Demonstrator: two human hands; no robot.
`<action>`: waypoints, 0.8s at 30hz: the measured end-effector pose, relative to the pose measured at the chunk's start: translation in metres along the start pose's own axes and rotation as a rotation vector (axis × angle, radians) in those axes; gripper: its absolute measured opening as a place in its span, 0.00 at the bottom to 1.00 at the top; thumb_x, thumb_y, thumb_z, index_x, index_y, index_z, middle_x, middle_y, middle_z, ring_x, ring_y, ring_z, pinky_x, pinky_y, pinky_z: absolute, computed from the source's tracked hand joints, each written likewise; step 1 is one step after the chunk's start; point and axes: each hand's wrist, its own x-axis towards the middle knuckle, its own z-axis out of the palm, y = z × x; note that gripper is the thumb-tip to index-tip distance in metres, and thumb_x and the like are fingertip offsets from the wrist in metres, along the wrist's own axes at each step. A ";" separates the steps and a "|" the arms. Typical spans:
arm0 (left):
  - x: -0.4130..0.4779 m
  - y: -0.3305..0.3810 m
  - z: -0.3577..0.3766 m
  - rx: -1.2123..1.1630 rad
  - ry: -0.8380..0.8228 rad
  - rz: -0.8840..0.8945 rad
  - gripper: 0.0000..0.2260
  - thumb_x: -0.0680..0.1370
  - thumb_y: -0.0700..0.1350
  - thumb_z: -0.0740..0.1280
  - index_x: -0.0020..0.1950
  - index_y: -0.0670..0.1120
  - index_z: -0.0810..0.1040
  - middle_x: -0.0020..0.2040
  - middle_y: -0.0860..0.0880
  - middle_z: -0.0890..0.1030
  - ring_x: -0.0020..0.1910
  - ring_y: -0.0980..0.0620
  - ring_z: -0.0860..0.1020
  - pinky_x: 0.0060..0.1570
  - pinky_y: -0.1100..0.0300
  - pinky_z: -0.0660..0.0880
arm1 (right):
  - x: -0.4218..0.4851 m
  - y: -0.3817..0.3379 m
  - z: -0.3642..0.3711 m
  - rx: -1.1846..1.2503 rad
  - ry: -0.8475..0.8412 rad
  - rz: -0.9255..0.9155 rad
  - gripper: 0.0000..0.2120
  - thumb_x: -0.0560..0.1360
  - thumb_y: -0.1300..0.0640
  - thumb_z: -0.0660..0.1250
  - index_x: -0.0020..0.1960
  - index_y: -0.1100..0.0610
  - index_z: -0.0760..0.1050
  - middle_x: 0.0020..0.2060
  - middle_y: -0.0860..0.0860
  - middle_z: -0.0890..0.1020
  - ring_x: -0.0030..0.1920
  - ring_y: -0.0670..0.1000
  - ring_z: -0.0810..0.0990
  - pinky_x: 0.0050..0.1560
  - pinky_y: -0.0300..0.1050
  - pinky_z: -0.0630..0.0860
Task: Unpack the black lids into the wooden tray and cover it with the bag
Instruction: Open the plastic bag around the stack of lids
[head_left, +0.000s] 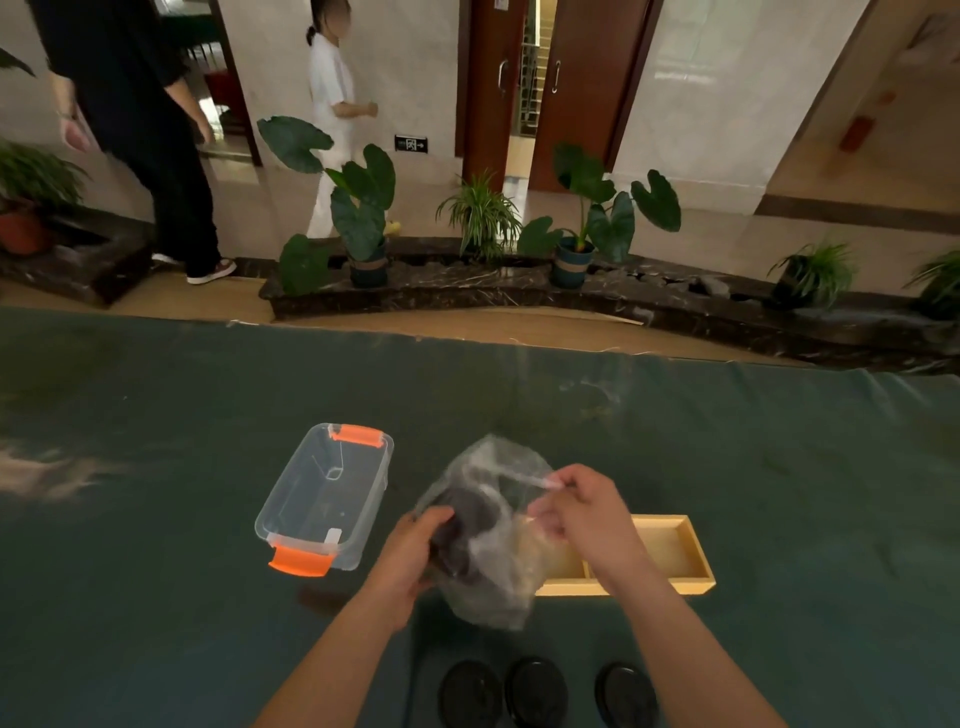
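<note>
A clear plastic bag (488, 571) is held up above the green-covered surface (156, 519), in front of the left end of the wooden tray (670, 551). Dark lids (462, 519) show as a blurred clump through the film, and their number cannot be told. The left hand (415, 551) grips the bag's left side, fingers curled round the film and the clump inside it. The right hand (582, 509) pinches the bag's upper edge between thumb and fingertips, the other fingers loosely bent. The tray lies on the surface to the right, with a divider and two compartments in view. The right compartment shows only its bare wooden floor, while the left one is mostly hidden behind the bag and the right forearm. To the left of the bag stands one clear plastic box (322, 499), open on top, with two orange latches (301, 561), one at each end; its see-through bottom shows the surface beneath. Three black lids (535, 688) lie flat in a row on the surface at the near edge, the left two just beside each other and the third a little apart.
</note>
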 end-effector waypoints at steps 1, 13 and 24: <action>-0.004 0.002 0.007 0.207 0.121 0.107 0.43 0.65 0.64 0.71 0.78 0.50 0.67 0.77 0.45 0.69 0.72 0.43 0.73 0.68 0.43 0.71 | -0.001 -0.002 0.005 -0.008 -0.024 -0.036 0.08 0.82 0.66 0.61 0.48 0.58 0.78 0.35 0.50 0.88 0.34 0.46 0.86 0.33 0.38 0.80; 0.003 0.035 0.053 0.642 -0.197 0.527 0.14 0.73 0.55 0.75 0.35 0.53 0.73 0.29 0.59 0.73 0.28 0.61 0.69 0.32 0.67 0.68 | 0.003 0.007 0.006 -0.112 0.008 -0.057 0.14 0.84 0.61 0.60 0.42 0.61 0.77 0.33 0.50 0.78 0.35 0.48 0.76 0.38 0.49 0.75; 0.019 0.070 0.001 0.687 0.265 0.450 0.03 0.75 0.39 0.68 0.45 0.43 0.75 0.37 0.46 0.78 0.37 0.44 0.78 0.36 0.56 0.73 | 0.001 0.016 -0.049 0.217 0.107 -0.057 0.16 0.84 0.58 0.61 0.40 0.57 0.81 0.33 0.54 0.83 0.35 0.54 0.81 0.40 0.54 0.78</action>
